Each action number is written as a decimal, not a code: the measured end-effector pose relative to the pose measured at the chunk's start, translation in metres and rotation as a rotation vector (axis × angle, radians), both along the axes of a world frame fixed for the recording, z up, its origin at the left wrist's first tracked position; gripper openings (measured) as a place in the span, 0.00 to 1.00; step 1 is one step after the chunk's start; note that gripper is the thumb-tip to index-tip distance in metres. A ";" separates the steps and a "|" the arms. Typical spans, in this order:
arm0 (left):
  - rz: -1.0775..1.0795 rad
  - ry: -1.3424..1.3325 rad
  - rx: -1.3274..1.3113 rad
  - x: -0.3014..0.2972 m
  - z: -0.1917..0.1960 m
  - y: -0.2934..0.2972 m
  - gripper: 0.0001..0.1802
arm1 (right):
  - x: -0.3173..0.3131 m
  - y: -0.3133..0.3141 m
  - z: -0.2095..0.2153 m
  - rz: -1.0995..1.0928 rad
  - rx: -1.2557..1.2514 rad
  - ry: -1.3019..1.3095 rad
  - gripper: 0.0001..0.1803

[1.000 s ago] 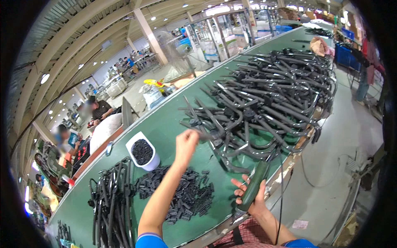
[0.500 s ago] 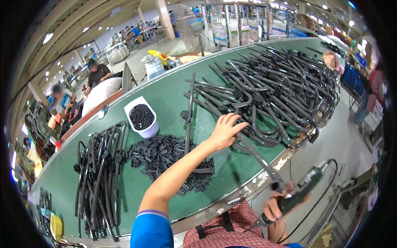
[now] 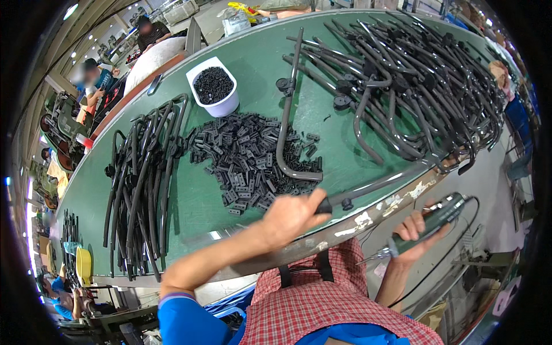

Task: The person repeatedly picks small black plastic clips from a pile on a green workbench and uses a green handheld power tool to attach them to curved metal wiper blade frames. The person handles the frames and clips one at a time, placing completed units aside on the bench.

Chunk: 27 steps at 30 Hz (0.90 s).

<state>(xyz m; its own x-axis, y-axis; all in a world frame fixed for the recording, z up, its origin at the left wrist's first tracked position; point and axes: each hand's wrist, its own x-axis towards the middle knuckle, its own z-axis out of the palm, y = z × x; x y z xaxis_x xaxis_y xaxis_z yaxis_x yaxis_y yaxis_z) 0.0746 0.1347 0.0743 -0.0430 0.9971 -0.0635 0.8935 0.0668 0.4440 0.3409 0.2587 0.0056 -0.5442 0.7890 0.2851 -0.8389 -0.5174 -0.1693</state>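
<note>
Our left hand (image 3: 296, 215) has its grip closed around the near end of a long black bent tube (image 3: 368, 187), at the front edge of the green bench (image 3: 259, 66). From our hand the tube runs right along that edge toward the big heap of black tubes (image 3: 414, 80). Our right hand (image 3: 415, 233) hangs off the bench, below its edge, its grip wrapped shut around a dark green power screwdriver (image 3: 428, 221) with a cable trailing from it. Just beyond our left hand lies a pile of small black plastic brackets (image 3: 247, 158), with another bent tube (image 3: 284, 115) resting on it. Farther back stands a white tub of black screws (image 3: 214, 86). To the left lies a bundle of black curved tubes (image 3: 141, 172).
</note>
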 end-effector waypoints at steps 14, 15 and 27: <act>0.051 -0.220 0.134 0.005 -0.055 0.032 0.22 | -0.095 -0.010 0.007 0.036 -0.072 -0.588 0.50; 0.031 -0.259 0.149 -0.007 -0.051 0.029 0.22 | -0.092 -0.009 0.006 0.039 -0.103 -0.576 0.50; 0.209 0.163 0.135 -0.087 -0.075 0.077 0.08 | -0.091 -0.009 0.001 0.018 -0.086 -0.559 0.50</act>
<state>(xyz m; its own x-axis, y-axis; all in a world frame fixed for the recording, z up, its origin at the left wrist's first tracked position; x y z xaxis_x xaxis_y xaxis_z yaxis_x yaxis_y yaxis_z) -0.0121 0.2121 -0.0004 -0.2467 0.9645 0.0938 0.9268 0.2066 0.3136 0.2504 0.2493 0.0071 -0.6078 0.7856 -0.1155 -0.6245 -0.5628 -0.5416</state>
